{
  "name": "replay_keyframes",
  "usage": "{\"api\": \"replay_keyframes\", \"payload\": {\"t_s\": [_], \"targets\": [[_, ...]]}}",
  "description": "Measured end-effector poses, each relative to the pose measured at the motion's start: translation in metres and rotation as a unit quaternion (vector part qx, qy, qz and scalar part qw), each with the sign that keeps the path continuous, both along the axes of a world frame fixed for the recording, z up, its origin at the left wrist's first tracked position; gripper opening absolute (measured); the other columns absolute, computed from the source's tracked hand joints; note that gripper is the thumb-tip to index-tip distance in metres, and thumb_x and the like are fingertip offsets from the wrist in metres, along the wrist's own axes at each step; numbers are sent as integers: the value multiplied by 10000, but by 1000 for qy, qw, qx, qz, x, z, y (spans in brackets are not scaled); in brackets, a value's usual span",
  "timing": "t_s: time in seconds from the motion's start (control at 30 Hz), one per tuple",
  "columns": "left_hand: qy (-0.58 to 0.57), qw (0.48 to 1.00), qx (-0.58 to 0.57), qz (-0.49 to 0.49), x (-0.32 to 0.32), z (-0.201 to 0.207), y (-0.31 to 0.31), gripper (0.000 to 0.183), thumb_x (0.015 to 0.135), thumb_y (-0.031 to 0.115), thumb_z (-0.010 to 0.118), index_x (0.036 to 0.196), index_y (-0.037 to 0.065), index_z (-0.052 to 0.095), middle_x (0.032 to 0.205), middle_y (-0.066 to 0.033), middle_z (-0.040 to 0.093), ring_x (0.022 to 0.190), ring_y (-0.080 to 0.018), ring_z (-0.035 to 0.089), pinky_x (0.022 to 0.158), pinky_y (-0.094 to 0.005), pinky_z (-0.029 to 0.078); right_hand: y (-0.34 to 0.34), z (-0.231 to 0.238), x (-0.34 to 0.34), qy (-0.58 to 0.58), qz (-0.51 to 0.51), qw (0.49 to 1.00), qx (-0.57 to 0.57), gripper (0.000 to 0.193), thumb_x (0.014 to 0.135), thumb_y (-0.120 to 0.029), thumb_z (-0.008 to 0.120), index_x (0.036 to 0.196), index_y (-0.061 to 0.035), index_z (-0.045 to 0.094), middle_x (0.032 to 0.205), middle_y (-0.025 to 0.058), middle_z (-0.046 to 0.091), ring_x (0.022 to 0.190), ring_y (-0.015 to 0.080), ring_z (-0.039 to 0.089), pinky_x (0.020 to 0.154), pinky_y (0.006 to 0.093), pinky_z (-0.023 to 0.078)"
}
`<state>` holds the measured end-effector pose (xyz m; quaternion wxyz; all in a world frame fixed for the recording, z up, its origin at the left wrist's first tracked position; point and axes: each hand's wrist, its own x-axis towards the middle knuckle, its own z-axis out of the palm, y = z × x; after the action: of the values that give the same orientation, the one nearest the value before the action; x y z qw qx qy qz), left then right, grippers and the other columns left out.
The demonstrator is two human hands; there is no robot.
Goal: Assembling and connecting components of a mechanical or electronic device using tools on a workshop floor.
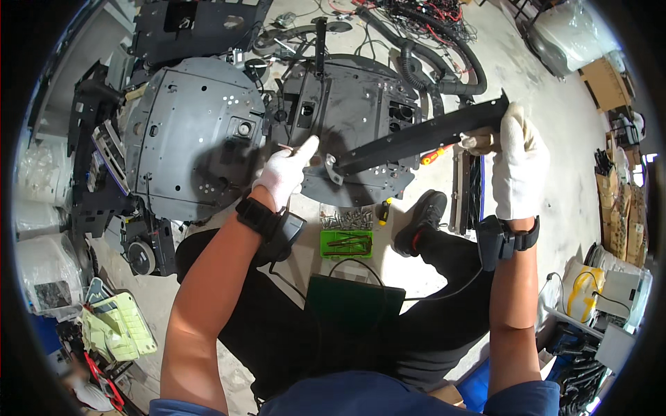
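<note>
My right hand (pixel 519 163), in a white glove, grips the far right end of a long black metal bar (pixel 423 137). The bar slants down to the left, and a small silver bracket (pixel 334 169) sits at its lower end. It is held over a dark round-edged metal plate (pixel 347 104) with cut-outs. My left hand (pixel 286 170), also gloved, is closed left of that bracket, apart from the bar. A thin brownish tip shows by its fingers; what they hold is unclear. A grey rounded metal plate (pixel 187 132) lies to its left.
Between my legs are a clear box of screws (pixel 345 218) and a green tray (pixel 325 244) with dark long pieces. A red-yellow screwdriver (pixel 434 155) lies under the bar. Black corrugated hose (pixel 465 89) and tangled wires lie behind. Cardboard (pixel 605 83) stands at right.
</note>
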<state>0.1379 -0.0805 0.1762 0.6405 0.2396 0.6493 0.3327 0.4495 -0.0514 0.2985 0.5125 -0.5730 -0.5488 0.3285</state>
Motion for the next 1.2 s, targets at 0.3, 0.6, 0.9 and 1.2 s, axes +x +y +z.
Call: {"api": "replay_keyframes", "payload": {"t_s": [0.3,0.6,0.9,1.2], "targets": [[-113,993,4,32,6,-14,5,313,947,447,644,843,165,557,594,86,344,430,-38,320,373,-248,254,0,-25,-4,19,-57,998,31,277,1004,-304,593,963,-42,672,747,-15,647,567,28,438,529,204,339],[-90,994,-38,-48,1,-20,6,183,978,300,619,990,120,652,616,84,405,437,-41,349,383,-244,249,-7,-21,-8,-113,-17,993,-8,188,942,-156,667,1022,9,705,827,-22,654,772,32,543,704,214,454],[-55,993,-21,-106,-5,-12,-1,232,935,312,682,1003,90,687,637,90,489,451,-13,368,404,-219,259,-1,-18,-28,-47,-12,998,-46,203,943,-165,677,1019,22,698,809,-22,640,742,35,542,688,211,458],[-92,991,-21,-97,3,0,-3,411,916,147,693,1288,0,601,1025,-30,680,747,-23,583,610,-190,465,-9,-11,-43,17,75,995,-69,228,972,-202,638,930,21,671,744,20,676,676,64,600,665,222,483]]}}
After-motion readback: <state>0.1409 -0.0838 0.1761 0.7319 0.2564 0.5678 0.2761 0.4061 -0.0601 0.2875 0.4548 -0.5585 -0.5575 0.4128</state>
